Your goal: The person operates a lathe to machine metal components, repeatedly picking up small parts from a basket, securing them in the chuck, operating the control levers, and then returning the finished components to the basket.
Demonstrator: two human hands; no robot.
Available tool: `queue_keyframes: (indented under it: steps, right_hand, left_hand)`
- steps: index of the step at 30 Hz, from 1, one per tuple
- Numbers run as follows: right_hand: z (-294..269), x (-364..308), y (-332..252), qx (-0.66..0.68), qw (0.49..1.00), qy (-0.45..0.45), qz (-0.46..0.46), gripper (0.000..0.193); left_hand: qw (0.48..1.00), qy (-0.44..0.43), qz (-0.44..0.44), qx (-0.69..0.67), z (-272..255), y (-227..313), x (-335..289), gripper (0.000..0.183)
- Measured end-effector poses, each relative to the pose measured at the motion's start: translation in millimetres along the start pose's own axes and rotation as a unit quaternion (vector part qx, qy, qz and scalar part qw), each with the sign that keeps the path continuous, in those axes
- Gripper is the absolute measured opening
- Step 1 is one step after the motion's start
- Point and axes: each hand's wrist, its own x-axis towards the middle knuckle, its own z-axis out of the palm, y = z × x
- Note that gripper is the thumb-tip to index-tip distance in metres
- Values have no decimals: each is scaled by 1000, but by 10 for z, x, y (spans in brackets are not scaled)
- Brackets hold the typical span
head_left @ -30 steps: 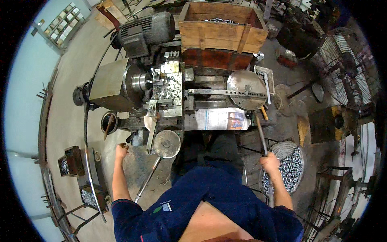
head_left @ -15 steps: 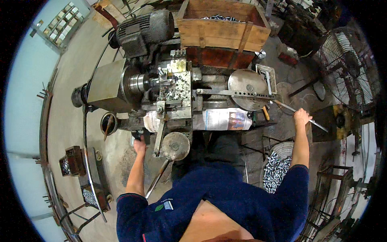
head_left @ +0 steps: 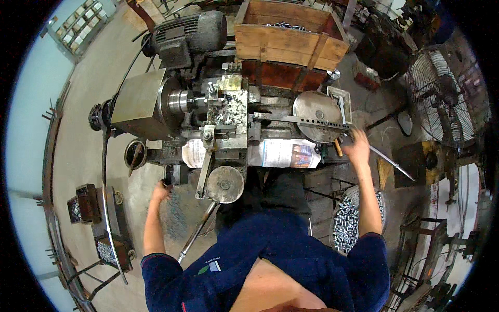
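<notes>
My left hand is beside the front left of a small lathe, its fingers closed at a small dark part; what they hold is too small to make out. On the other side, my right hand is off the long metal lever, fingers apart, beside a yellow-handled tool. The lever joins a flat bar with holes that crosses a round metal disc. Metal chips cover the lathe's cross slide, right of the spindle chuck.
A wooden crate of metal parts stands behind the lathe. Near my right arm is a basket of shiny parts. A second disc with a lever juts toward me. A fan stands right; a pot sits left.
My right hand has let go of the lever's outer end and moved left to its inner end. My left hand has shifted left and slightly down. The view has turned a little.
</notes>
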Motion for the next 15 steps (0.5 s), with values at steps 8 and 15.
queue_keyframes:
  steps: [8,15]
  right_hand:
    - [-18,915,-3141,264,870,-30,-416,41]
    - [341,1069,-4306,-27,858,-248,-449,25]
  left_hand:
    - [957,253,143,-12,-2009,926,-935,35]
    - [879,407,-39,245,-2223,-523,-1746,46]
